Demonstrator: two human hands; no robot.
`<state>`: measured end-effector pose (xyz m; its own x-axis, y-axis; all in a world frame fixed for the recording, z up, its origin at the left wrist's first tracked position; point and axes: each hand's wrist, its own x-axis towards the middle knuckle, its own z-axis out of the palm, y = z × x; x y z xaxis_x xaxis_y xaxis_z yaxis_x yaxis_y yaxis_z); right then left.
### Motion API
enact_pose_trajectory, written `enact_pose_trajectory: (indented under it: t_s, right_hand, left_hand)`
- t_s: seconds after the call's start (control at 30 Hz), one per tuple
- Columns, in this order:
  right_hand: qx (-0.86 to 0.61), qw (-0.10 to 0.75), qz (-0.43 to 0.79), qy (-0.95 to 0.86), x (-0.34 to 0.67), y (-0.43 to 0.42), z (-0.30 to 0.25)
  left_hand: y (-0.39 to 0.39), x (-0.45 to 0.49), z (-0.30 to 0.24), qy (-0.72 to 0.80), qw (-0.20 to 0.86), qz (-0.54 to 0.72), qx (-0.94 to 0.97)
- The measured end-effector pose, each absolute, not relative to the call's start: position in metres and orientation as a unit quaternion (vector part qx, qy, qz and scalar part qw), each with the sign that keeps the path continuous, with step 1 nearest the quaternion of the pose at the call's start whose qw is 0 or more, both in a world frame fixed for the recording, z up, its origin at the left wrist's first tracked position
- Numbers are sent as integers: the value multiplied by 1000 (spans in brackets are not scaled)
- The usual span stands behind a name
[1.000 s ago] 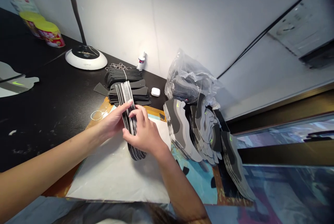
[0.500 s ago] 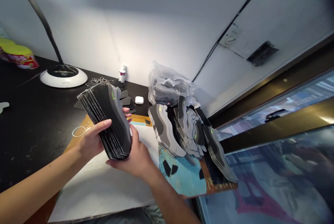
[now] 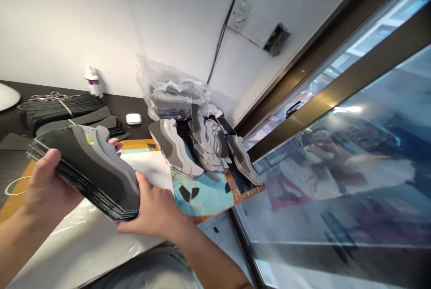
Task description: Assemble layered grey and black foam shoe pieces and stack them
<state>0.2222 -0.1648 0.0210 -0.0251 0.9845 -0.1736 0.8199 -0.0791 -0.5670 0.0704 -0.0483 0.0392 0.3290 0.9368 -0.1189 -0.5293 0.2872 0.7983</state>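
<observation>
Between both hands I hold a thick stack of shoe upper pieces (image 3: pixel 97 168), black and grey with a small yellow-green swoosh on the top one. My left hand (image 3: pixel 50 186) grips the stack at its left end, thumb on top; some of its fingertips show past the far edge. My right hand (image 3: pixel 155 210) is closed around the lower right end. The stack is tilted above a white sheet (image 3: pixel 101 244). To its right lies a fanned pile of similar grey pieces (image 3: pixel 177 150), with further piles of uppers (image 3: pixel 208 143) beside it.
Behind stand a clear plastic bag of pieces (image 3: pixel 175 96), a white bottle (image 3: pixel 93 81) and a white case (image 3: pixel 134 119). Tied black strips (image 3: pixel 63 109) lie at left. Small black pieces (image 3: pixel 188 194) rest on a blue surface (image 3: pixel 208 199). A framed glass pane (image 3: pixel 336 168) borders the right.
My view has swung to the right. The held stack has tipped to lie flatter, and my left hand has shifted to its upper left end.
</observation>
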Motion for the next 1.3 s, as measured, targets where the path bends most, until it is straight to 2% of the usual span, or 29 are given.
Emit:
enact_pose_trajectory:
  t_s: [0.17,0.3,0.5,0.77,0.93,1.0,1.17,1.3]
  right_hand:
    - [-690,181,217,-666,231,-169,12]
    - [-709,151,191,-662,238,-172,6]
    - [-699,185,188,-665,238,-173,-7]
    - [-683,141,223,-681,239,-173,-8]
    - [-655,205,219,-693,239,-180,-14]
    - [-644,242,265,-675,240,-188,-12]
    - [-560,336,494,-573,258,-219,4]
    - [-545,425,556,-462,271,-241,10]
  left_hand:
    - [-52,92,38,276,738,537,301]
    - [-45,94,21,232,780,497,302]
    - [-38,88,-3,144,814,457,328]
    - [-40,83,8,82,814,465,339]
    - [-45,81,21,90,805,454,371]
    - [-51,81,28,115,804,458,362]
    - [-76,88,40,112,836,407,349]
    - [-98,120,35,77,884,316,337]
